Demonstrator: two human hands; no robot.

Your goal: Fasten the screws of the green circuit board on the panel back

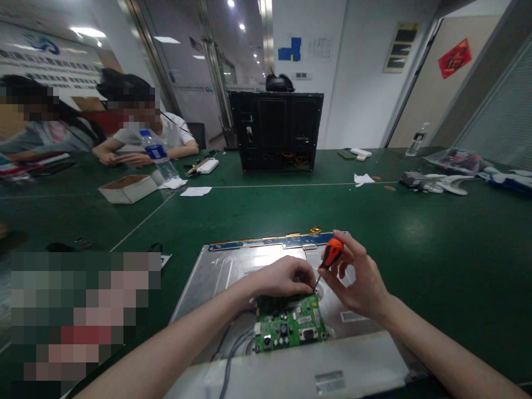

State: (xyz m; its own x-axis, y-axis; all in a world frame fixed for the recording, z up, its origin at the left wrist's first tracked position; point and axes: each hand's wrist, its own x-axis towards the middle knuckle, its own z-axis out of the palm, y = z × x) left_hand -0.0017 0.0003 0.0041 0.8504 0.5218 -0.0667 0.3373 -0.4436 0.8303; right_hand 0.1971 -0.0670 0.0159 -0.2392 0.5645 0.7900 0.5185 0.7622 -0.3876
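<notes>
My right hand (pixel 356 277) grips a screwdriver (pixel 332 253) by its orange and black handle, and the shaft slants down to the far right corner of a green circuit board (pixel 291 324). At that same corner, the fingertips of my left hand (pixel 288 277) are pinched together beside the screwdriver tip; whatever is between them is too small to make out. Under the board lies a silver metal display panel (pixel 216 282) with a blue circuit strip (pixel 266 242) along its far edge. Grey cables (pixel 233 354) run off the board's left side.
A black monitor housing (pixel 277 130) stands upright across the green table (pixel 266 208). To the left are an open cardboard box (pixel 127 191), a water bottle (pixel 158 155) and two seated people. White plastic parts (pixel 436 182) and another bottle (pixel 417 140) are at the right.
</notes>
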